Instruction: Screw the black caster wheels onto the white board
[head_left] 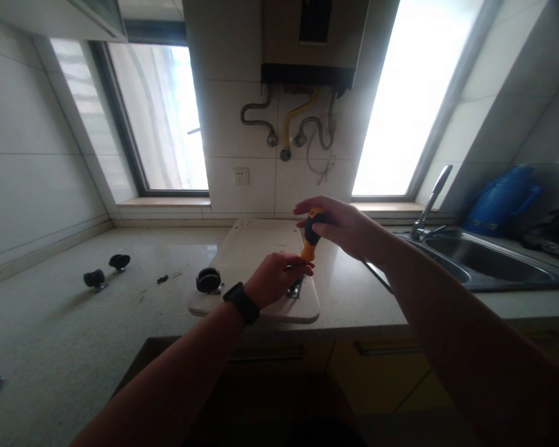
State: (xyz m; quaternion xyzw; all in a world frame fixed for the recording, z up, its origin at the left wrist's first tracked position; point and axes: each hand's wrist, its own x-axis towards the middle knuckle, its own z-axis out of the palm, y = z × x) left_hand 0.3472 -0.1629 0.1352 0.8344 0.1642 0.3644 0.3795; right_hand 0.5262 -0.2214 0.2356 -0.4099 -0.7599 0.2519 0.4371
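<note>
My right hand (330,223) is wrapped around the black and orange handle of a screwdriver (310,234), which points down, slightly tilted. Just below the handle, my left hand (279,273) closes its fingers around the screwdriver's lower part; the shaft and tip are mostly hidden. Under those fingers a metal bracket (294,289), partly covered, sits at the near right corner of a white rounded board (256,242). A black caster wheel (208,280) stands at the board's near left corner. Small holes show at the far corners of the board, which lies on the countertop.
Two loose black casters (94,279) and a small dark scrap (162,279) lie on the countertop (51,335) at left. A steel sink (489,257) with a faucet (431,205) and a blue jug (500,202) are at right. A water heater with pipes hangs on the wall.
</note>
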